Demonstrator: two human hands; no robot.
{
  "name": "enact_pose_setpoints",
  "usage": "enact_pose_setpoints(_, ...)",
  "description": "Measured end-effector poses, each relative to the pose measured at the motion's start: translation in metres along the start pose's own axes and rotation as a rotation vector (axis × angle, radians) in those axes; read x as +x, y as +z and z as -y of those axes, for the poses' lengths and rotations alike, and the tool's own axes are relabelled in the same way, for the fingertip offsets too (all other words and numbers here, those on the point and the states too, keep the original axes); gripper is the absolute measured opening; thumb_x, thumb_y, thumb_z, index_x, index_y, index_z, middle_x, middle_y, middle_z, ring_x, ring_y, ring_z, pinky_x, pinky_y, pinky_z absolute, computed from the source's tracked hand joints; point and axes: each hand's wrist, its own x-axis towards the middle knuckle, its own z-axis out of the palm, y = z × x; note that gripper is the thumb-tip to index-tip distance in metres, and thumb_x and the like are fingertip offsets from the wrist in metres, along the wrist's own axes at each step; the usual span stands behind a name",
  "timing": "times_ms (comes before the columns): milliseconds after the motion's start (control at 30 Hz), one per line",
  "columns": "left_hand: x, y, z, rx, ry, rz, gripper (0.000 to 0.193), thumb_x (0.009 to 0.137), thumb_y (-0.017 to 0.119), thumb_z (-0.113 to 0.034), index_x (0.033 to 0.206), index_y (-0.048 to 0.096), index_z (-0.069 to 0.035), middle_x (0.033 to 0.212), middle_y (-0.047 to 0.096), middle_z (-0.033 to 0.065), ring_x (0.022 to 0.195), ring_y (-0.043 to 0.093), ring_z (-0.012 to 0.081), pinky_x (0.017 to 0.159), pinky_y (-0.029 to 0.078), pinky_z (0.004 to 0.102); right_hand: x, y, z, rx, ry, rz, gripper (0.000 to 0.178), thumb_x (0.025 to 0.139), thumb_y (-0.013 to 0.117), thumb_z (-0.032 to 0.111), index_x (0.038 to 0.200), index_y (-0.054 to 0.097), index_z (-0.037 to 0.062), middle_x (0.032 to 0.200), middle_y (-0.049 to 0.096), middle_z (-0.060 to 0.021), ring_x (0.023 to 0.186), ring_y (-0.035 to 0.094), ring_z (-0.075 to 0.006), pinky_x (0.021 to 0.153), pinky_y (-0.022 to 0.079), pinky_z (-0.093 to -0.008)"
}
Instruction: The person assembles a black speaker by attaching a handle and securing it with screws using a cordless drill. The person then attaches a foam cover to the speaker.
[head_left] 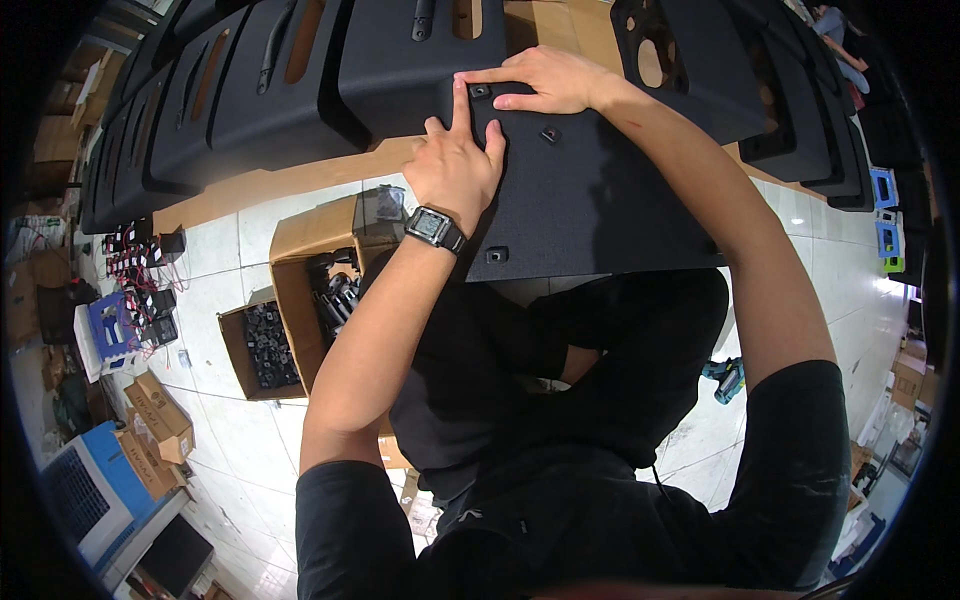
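A black textured panel [580,200] lies over my lap, part of a large black moulded case. My left hand [452,165], with a watch [434,228] on its wrist, rests on the panel's left part, index finger and thumb stretched out. From the right reaches my right hand [556,82], its index fingertip meeting the left one. A small black square fitting [480,91] sits between its index finger and thumb. Neither hand grips anything visible. Another small black fitting [550,134] lies tilted below my right hand, and a similar one [497,255] sits near the panel's front edge.
More black moulded cases [260,90] with slots stand in a row behind. At left are a cardboard box [290,300] of black parts and a smaller box [265,345] of black pieces. A teal power tool [727,380] lies on the tiled floor at right.
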Motion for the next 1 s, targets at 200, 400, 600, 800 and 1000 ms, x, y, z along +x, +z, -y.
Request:
enact_pose_setpoints(200, -0.001, 0.0, -0.003, -0.03, 0.001, -0.02, 0.076, 0.103, 0.048, -0.058, 0.168, 0.032, -0.024, 0.114, 0.067, 0.0188, 0.093, 0.074, 0.0366, 0.07, 0.061, 0.0494, 0.002, 0.003, -0.003, -0.007, -0.027, -0.006, 0.059, 0.107, 0.053, 0.051, 0.162, 0.044, 0.0339, 0.096, 0.069, -0.0207, 0.095, 0.066, -0.042, 0.091, 0.053, -0.0514)
enact_pose_setpoints(400, -0.002, 0.006, -0.002, -0.079, 0.001, -0.065, 0.077, 0.102, 0.049, -0.058, 0.168, 0.033, -0.022, 0.116, 0.067, 0.0221, 0.091, 0.075, 0.0387, 0.07, 0.062, 0.0505, 0.003, 0.003, -0.003, -0.107, -0.067, -0.064, 0.062, 0.106, 0.054, 0.053, 0.163, 0.043, 0.0328, 0.091, 0.063, -0.0168, 0.087, 0.063, -0.0392, 0.085, 0.053, -0.0507)
enact_pose_setpoints(600, 0.008, 0.006, 0.007, -0.152, 0.005, -0.011, 0.085, 0.098, 0.051, -0.065, 0.169, 0.03, -0.024, 0.113, 0.068, 0.0249, 0.09, 0.076, 0.0419, 0.07, 0.062, 0.05, -0.004, 0.003, -0.006, -0.012, -0.109, -0.102, 0.054, 0.107, 0.056, 0.046, 0.159, 0.052, 0.0307, 0.099, 0.064, -0.0149, 0.087, 0.063, -0.0365, 0.084, 0.054, -0.0476)
enact_pose_setpoints(800, 0.028, 0.008, 0.013, -0.117, 0.038, 0.025, 0.095, 0.094, 0.052, -0.076, 0.17, 0.025, -0.027, 0.11, 0.071, 0.0262, 0.091, 0.077, 0.0427, 0.07, 0.063, 0.0492, -0.003, 0.008, -0.007, -0.06, -0.073, -0.109, 0.048, 0.108, 0.056, 0.043, 0.155, 0.056, 0.033, 0.114, 0.064, -0.013, 0.092, 0.065, -0.0354, 0.086, 0.055, -0.0465)
enact_pose_setpoints(1000, 0.022, -0.006, 0.008, -0.15, 0.021, 0.087, 0.095, 0.098, 0.046, -0.073, 0.171, 0.021, -0.018, 0.112, 0.072, 0.0308, 0.102, 0.075, 0.0459, 0.086, 0.06, 0.0517, -0.002, 0.006, -0.005, -0.024, -0.077, -0.119, 0.046, 0.109, 0.049, 0.05, 0.154, 0.056, 0.0391, 0.125, 0.063, -0.0105, 0.098, 0.069, -0.0365, 0.091, 0.054, -0.0488)
